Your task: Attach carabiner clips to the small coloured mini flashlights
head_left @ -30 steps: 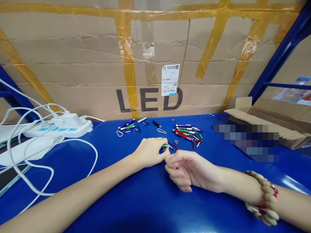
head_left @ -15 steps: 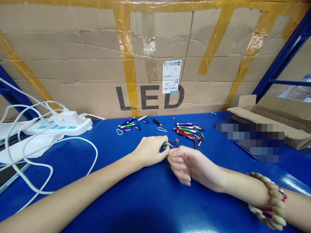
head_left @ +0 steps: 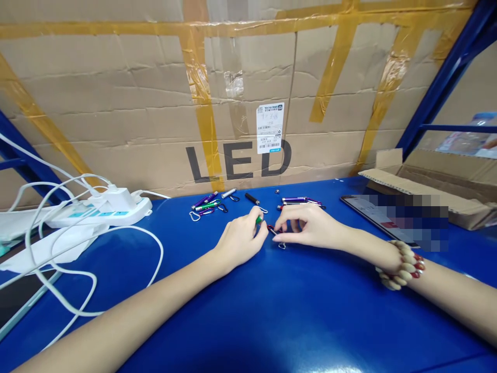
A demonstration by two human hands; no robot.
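My left hand (head_left: 241, 237) is closed around a green keychain penlight (head_left: 259, 220), of which only one end shows between thumb and forefinger. Close by on the right, my right hand (head_left: 308, 224) has its fingers curled and its thumb brought toward the forefinger. What sits in that pinch is mostly hidden. At those fingertips a red carabiner (head_left: 271, 228) shows, and a small silver clip (head_left: 282, 245) hangs or lies just below the thumb. Behind the right hand, purple penlights (head_left: 294, 200) stick out partly covered.
Further left lie purple and green penlights with clips (head_left: 205, 206), a silver penlight (head_left: 229, 192) and a black one (head_left: 252, 198). A small metal piece (head_left: 277, 191) is near the carton (head_left: 155, 114). A phone (head_left: 363, 215), an open box (head_left: 411, 194), a power strip (head_left: 134, 210) and white cables (head_left: 159, 248) flank the hands.
My right hand has turned palm down, moved up and bent its fingers beside the left hand, covering part of the right penlight group. My left hand keeps the green penlight. The view has shifted slightly.
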